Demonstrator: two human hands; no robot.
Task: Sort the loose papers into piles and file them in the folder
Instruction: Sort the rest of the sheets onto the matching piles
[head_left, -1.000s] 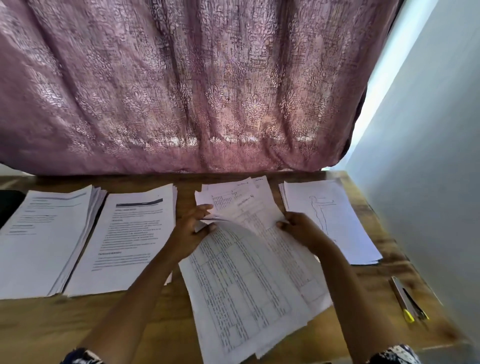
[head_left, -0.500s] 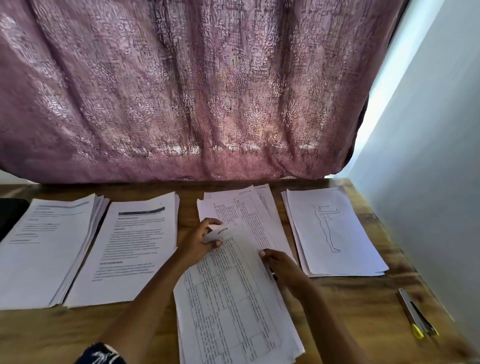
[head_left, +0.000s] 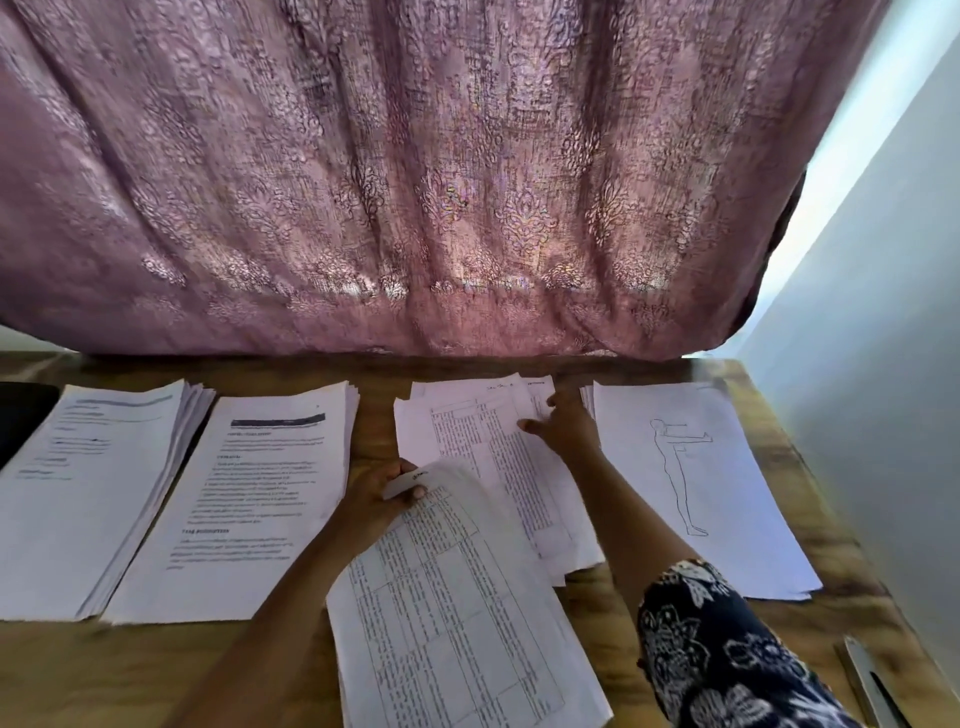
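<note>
Four paper piles lie in a row on the wooden table (head_left: 156, 670). My left hand (head_left: 382, 496) pinches the curled top corner of a sheet printed with a table (head_left: 457, 613), which lies slanted toward me. Beyond it sits the pile of table sheets (head_left: 483, 441); my right hand (head_left: 563, 428) rests on that pile's far right part with fingers stretched out. To the right is a pile topped by a body outline drawing (head_left: 685, 478). Two text piles lie on the left, one far left (head_left: 88, 488) and one beside it (head_left: 254, 499). No folder is recognisable.
A mauve patterned curtain (head_left: 415, 182) hangs right behind the table's far edge. A pale wall (head_left: 883, 364) runs along the right side. A dark object (head_left: 23, 415) sits at the far left edge. Pens (head_left: 872, 680) lie near the front right corner.
My right hand has moved from the near sheets to the far right part of the middle pile. My left hand keeps its pinch on the sheet's corner, now drawn nearer to me.
</note>
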